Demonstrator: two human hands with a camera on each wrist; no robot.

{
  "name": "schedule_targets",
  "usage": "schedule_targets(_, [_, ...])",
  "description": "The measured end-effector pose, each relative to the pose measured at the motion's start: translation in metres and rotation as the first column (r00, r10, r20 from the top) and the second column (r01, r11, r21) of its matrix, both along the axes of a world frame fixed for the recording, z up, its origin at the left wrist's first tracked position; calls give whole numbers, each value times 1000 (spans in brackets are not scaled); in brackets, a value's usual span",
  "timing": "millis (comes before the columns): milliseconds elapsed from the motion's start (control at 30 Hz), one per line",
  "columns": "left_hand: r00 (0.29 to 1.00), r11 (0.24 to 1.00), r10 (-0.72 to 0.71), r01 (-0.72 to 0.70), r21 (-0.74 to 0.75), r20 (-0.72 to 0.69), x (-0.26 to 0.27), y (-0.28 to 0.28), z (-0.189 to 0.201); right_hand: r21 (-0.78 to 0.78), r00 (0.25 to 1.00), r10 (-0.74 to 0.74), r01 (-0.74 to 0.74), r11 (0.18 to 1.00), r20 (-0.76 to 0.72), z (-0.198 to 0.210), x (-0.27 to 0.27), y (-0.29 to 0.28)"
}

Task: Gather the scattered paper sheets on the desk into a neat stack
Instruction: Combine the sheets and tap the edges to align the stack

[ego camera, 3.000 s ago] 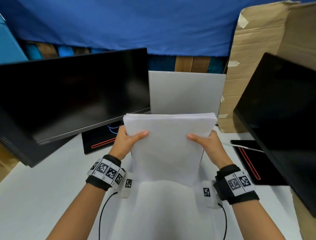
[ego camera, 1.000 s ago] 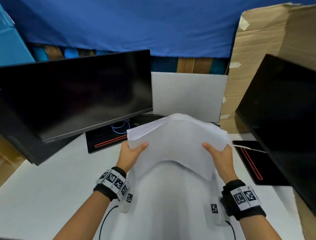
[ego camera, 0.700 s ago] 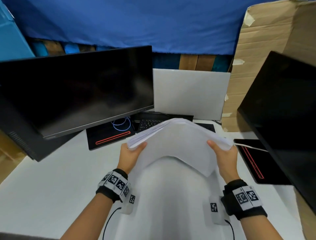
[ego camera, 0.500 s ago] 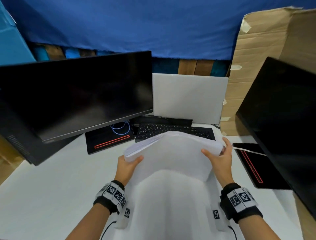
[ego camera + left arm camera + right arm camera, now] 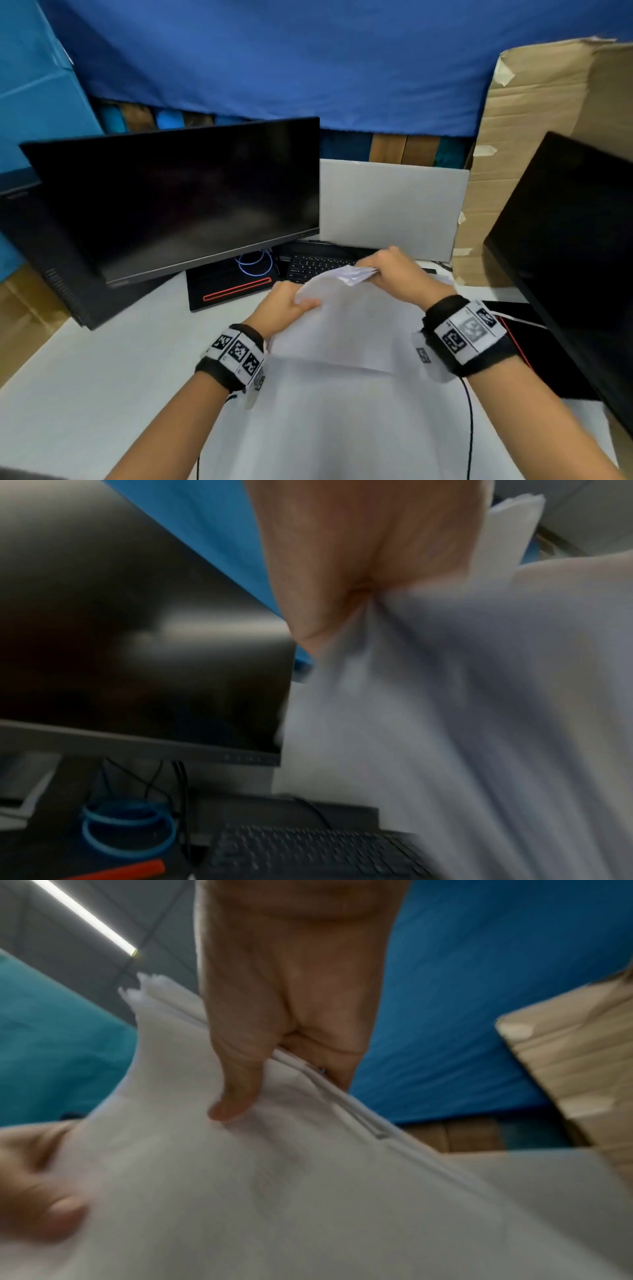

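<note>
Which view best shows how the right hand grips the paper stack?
The right wrist view: the right hand pinches the paper stack at its edge, thumb on top, layered sheets visible. The head view shows that hand from behind, its grip hidden. The left wrist view shows only blurred paper, not the right hand.

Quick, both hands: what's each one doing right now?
Left hand: grips the paper stack at its left edge.
Right hand: pinches the same stack at its far edge.

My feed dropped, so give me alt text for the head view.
Both hands, left hand and right hand, grip a bent stack of paper above a white desk, with a keyboard and dark monitor behind.
</note>
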State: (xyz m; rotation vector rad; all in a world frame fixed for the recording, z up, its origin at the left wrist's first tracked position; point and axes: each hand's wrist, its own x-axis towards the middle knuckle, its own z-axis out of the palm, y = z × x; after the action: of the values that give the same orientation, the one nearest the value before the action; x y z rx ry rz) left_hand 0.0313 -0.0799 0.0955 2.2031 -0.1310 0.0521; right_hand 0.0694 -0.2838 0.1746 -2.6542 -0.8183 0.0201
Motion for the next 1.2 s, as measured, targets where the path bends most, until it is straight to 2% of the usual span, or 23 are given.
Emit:
schedule_targets(67, [999, 999, 34, -35, -40, -16, -3, 16, 14, 226, 995, -64, 78, 971, -71, 22, -1, -20])
schedule_targets(167, [991, 964, 62, -29, -265, 116, -12, 22, 40, 470, 977, -48, 142, 871, -207, 46, -10, -46])
schedule_targets(233, [971, 892, 128, -23, -452, 203, -14, 18, 54, 604, 969, -23, 173, 778, -248, 50, -18, -55])
schedule_targets(300, [958, 788, 173, 5, -616, 229, -12, 10, 61, 727, 963, -41, 227, 648, -265, 45, -22, -59])
schedule_targets(400, [962, 742, 156, 36, -669, 225, -9, -6, 61, 832, 949, -76, 306, 463, -306, 29, -28, -51])
schedule_targets(467, [950, 731, 208, 7, -682, 232, -8, -15, 62, 848, 939, -74, 335, 410, -336, 19, -32, -42])
schedule_targets(567, [933, 735, 248, -6, -678, 261, -9, -18, 63, 867, 946, -51, 315, 385, -321, 15, -34, -37])
schedule_targets(700, [947, 757, 225, -20, -654, 231, -13, -8, 52, 882, 943, -51, 326, 340, -329, 9, -26, -40])
schedule_targets(833, [983, 813, 122, -21, -583, 135, -14, -13, 35, 824, 917, -136, 397, 405, -375, -11, -19, -40])
schedule_targets(900, [986, 810, 120, -32, -586, 111, -14, -17, 35, 812, 904, -154, 425, 399, -398, -15, -18, -39])
schedule_targets(967, [981, 812, 121, -12, -583, 149, -15, -18, 43, 831, 910, -146, 415, 372, -389, -10, -18, -41])
schedule_targets(1033, [970, 813, 116, 32, -582, 216, -17, -17, 53, 867, 930, -113, 366, 338, -349, -1, -21, -43])
schedule_targets(1100, [960, 804, 96, 81, -589, 264, -20, -14, 58, 894, 955, -28, 288, 342, -296, 7, -24, -47])
schedule_targets(1200, [962, 799, 36, 135, -586, 272, -21, -8, 56, 866, 944, 99, 243, 437, -315, 8, -27, -54])
